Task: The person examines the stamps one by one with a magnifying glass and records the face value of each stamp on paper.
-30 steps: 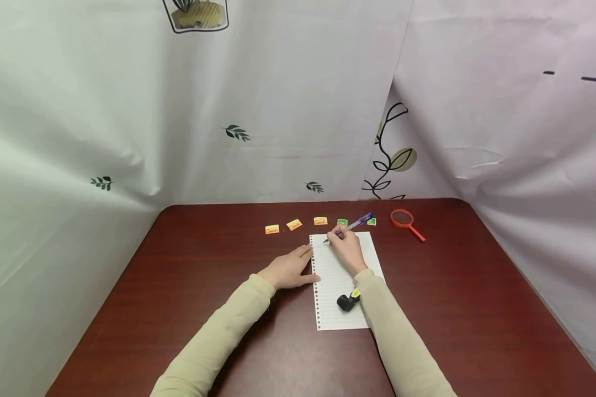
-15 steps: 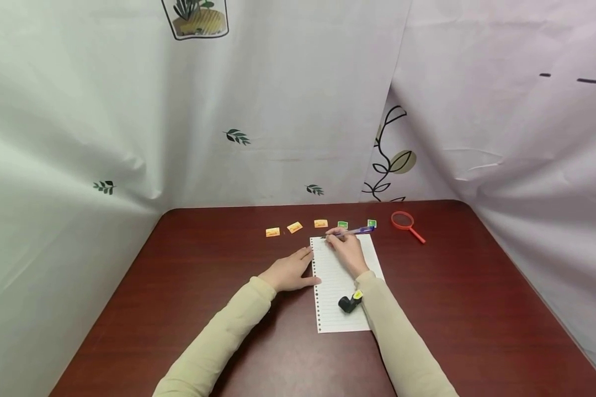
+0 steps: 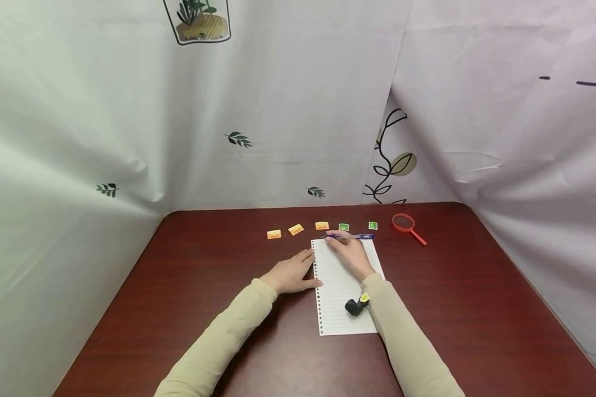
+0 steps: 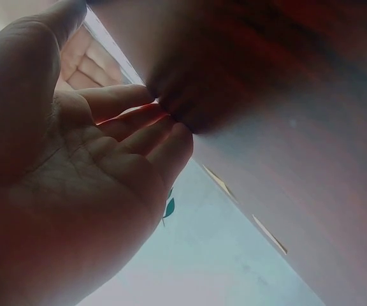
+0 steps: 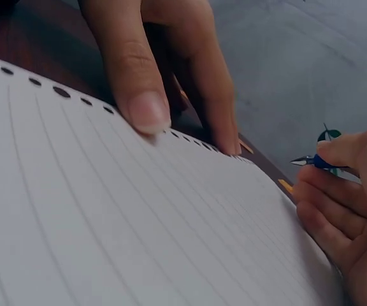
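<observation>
A lined sheet of paper [image 3: 335, 300] with punched holes down its left edge lies on the dark red table. My left hand [image 3: 289, 274] rests on that edge, its thumb and fingertips touching the paper. In the right wrist view the left thumb [image 5: 148, 111] presses beside the holes. Near the sheet's top, my right hand [image 3: 350, 255] pinches a blue pen [image 3: 360, 236], which lies almost level and points left. Its metal tip [image 5: 301, 161] shows in the right wrist view, apart from the paper there. The left wrist view shows the left palm [image 4: 75, 159].
Three orange stamp-like pieces [image 3: 322, 225] and two green ones [image 3: 373, 225] lie in a row beyond the paper. A red magnifying glass [image 3: 404, 223] lies at the far right. Pale printed cloth [image 3: 288, 110] hangs behind the table [image 3: 189, 264].
The pen has tipped from a slant down to nearly level in my right hand. The left hand stays at the paper's edge. The view has shifted slightly.
</observation>
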A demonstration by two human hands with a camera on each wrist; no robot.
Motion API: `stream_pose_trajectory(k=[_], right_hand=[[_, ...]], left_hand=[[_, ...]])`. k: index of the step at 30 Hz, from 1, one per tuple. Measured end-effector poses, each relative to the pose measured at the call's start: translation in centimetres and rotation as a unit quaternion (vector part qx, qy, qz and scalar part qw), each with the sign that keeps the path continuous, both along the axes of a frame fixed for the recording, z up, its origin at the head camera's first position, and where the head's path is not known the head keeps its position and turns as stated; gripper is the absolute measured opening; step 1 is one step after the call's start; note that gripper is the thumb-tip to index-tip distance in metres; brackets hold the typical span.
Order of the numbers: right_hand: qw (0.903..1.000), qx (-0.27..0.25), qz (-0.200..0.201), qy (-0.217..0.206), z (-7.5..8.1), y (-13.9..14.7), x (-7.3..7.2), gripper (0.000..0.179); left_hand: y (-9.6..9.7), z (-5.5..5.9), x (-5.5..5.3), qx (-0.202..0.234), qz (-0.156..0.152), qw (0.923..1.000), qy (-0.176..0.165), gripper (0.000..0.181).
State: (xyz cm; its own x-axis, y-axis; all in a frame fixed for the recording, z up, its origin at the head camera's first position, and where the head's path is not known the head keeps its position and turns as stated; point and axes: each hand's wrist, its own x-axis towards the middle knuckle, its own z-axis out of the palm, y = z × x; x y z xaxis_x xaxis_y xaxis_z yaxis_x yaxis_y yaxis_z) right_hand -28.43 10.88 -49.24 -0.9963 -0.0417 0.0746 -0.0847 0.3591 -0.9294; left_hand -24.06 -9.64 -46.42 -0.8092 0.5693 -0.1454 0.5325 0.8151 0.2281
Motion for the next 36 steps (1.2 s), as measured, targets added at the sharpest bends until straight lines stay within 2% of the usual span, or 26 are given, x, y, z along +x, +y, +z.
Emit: stream_pose_trajectory(k=[10,19,21,27,31,36], right_hand=[[0.9992,0.039,-0.002,-0.001,0.8,3.5,0.9,0.037],[0.9894,0.14,0.014,0.038,2.0,6.8,1.1,0.038],[0.9881,0.142,0.017,0.056,2.3,7.5,1.0,0.037],[0.9885,0.106,0.03,0.104,2.5,9.6,1.1,0.033],[0.9778,0.131,0.044,0.157,2.5,10.9,1.4,0.03],[0.9527,0.196,0.082,0.217,2.4,12.6,1.9,0.031]], left_hand=[[-0.1,0.3,0.2,-0.002,0.005,1.0,-0.004,0.083],[0.0,0.2,0.3,0.001,0.004,1.0,-0.002,0.083],[0.0,0.2,0.3,0.002,0.004,1.0,-0.001,0.083],[0.0,0.4,0.4,0.001,0.004,1.0,0.004,0.083],[0.0,0.4,0.4,-0.001,0.004,1.0,0.004,0.083],[0.0,0.3,0.5,-0.003,0.006,1.0,0.002,0.084]])
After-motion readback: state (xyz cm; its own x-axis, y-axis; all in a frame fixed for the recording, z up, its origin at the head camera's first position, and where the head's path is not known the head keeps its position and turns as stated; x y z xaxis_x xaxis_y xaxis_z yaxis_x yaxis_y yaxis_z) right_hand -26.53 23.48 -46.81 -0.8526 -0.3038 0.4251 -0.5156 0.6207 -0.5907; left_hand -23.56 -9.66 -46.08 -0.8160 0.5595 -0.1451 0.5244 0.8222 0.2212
